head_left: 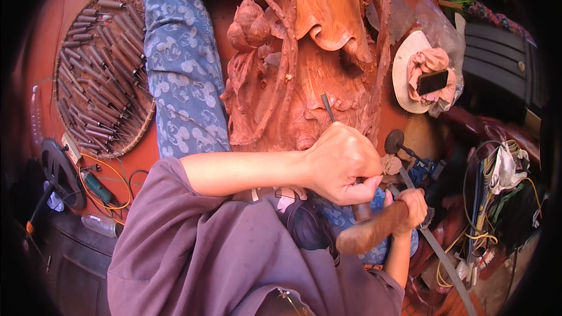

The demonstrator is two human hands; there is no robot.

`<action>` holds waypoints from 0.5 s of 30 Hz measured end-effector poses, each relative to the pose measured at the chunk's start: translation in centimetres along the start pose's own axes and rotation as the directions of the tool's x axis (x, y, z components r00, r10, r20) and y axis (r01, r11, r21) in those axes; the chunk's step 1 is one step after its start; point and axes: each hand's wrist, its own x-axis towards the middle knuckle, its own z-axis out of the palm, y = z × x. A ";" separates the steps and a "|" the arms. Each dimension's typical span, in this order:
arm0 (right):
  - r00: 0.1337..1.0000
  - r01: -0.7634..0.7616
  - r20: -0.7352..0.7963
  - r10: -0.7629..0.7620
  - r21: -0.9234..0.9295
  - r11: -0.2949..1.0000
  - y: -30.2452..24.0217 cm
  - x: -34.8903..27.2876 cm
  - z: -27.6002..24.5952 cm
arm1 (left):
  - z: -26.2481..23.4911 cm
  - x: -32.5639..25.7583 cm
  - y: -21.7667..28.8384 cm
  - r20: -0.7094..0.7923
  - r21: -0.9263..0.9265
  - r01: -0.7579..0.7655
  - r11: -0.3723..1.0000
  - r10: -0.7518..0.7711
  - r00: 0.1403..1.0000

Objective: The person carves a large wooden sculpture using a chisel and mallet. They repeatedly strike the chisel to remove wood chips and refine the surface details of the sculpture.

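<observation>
The left hand's (342, 164) fingers are closed in a fist around a chisel (328, 108); its blade points toward 11 o'clock and its handle sticks out below at 6. At 4 o'clock from that fist, the right hand's (414, 208) fingers are wrapped round the narrow end of a wooden mallet (372, 231). The mallet's slightly blurred head swings toward 8 o'clock, near the chisel's butt; whether they touch I cannot tell. Room between fist and mallet is narrow.

The wood carving (316, 70) stands from 11 to 12 o'clock of the fist, its lower edge right behind the blade; contact there cannot be made out. A thin upright stem edges it toward 1 o'clock. A long grey bar (445, 257) passes close by the right hand, down toward 5 o'clock, limiting space on that side.

Farther out, the patterned blue trouser leg (184, 70) stretches along 10 o'clock, with a round basket (56, 79) of chisels against its outer side. Red floor (398, 129) shows between the carving and a pale hat (404, 70) at 1 o'clock; a black phone (432, 82) lies on cloth there. Cables and cloths crowd 3 to 4 o'clock. A green power tool (98, 188) lies at 9.
</observation>
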 end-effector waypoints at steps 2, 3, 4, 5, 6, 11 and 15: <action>0.994 0.073 -0.083 -0.065 0.089 0.993 -0.1 0.1 0.2 | 0.1 0.1 -0.1 0.000 0.010 -0.016 1.000 0.016 1.000; 0.990 0.100 -0.109 -0.087 0.115 0.988 0.1 0.1 0.3 | 0.2 0.1 -0.1 0.002 0.014 -0.024 1.000 0.024 1.000; 0.985 0.126 -0.136 -0.107 0.139 0.982 0.2 0.2 0.4 | 0.2 0.0 0.0 0.009 0.024 -0.013 1.000 0.013 1.000; 0.991 0.118 -0.072 -0.114 0.049 0.992 0.6 0.5 -0.1 | 0.2 0.0 0.1 0.016 0.034 -0.002 0.999 0.002 1.000; 0.993 0.114 -0.027 -0.114 0.014 0.993 0.6 1.0 -0.7 | 0.0 -0.1 0.2 0.022 0.052 0.010 0.999 -0.011 1.000; 0.969 0.248 -0.005 -0.248 -0.015 0.969 1.4 1.9 -3.2 | -0.4 -0.2 -0.1 0.049 0.041 -0.037 0.999 0.035 0.998; 0.967 0.252 0.079 -0.243 -0.130 0.959 2.3 2.4 -3.7 | -0.3 -0.6 -0.4 0.046 0.043 -0.017 0.999 0.015 0.999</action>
